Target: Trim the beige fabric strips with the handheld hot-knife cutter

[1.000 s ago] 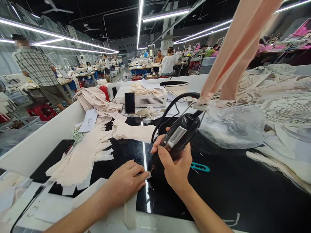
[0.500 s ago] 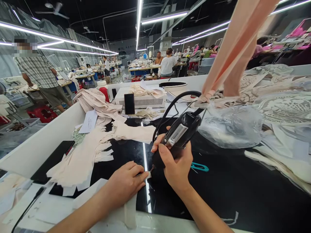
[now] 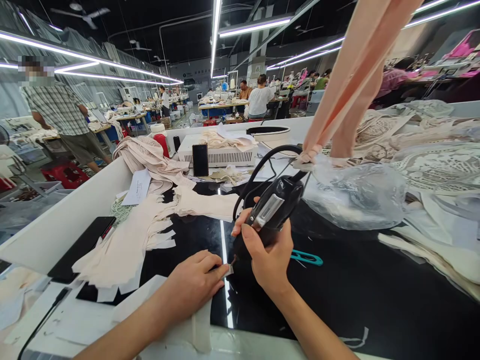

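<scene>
At 6 o'clock the fabric strip (image 3: 201,327) was pinned to the tabletop (image 3: 356,290) by closed left hand (image 3: 191,285) fingers, presumably steadied for the corded tool (image 3: 272,210), gripped in right hand (image 3: 270,260) fingers and angled in from 2 o'clock.

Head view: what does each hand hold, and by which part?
The right hand grips the black corded tool around its lower body. The left hand pinches the fabric strip at its end.

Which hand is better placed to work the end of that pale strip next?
Right, probably. The right hand grips the black corded tool, its tip almost at the end of the pale strip, while the left hand is busy holding that end on the black table.
</scene>
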### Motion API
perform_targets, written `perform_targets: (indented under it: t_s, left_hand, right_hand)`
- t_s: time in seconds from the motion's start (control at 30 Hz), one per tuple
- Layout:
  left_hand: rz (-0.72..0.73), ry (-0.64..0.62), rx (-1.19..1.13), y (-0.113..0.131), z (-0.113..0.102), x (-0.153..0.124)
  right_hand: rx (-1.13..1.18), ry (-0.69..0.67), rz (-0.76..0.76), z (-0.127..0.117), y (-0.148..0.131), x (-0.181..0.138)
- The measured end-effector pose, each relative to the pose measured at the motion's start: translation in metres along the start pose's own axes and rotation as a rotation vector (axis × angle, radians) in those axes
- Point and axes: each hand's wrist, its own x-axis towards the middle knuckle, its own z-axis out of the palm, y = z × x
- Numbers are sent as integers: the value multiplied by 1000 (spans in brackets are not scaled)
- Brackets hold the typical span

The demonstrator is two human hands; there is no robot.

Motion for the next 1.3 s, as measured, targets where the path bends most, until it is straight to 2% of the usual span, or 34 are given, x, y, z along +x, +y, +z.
perform_targets:
  t_s: [0.3,0.53,0.93,1.13,1.3]
  left_hand:
    - [-16,-12,50,1,1,0]
    - [-6,-2,57,1,0,0]
    - [-1,12,60,1,-2,2]
    - [52,102,70,9,-7,-8]
    - [38,50,67,13,-7,-19]
  right_hand:
    - [-28,18,65,1,-2,0]
    - [36,16,21,-2,-7,-2]
    - [-32,10,38,-3,-7,-7]
    - [-4,-21,18,-4,-10,-9]
    - [8,-16,34,-6,-14,-11]
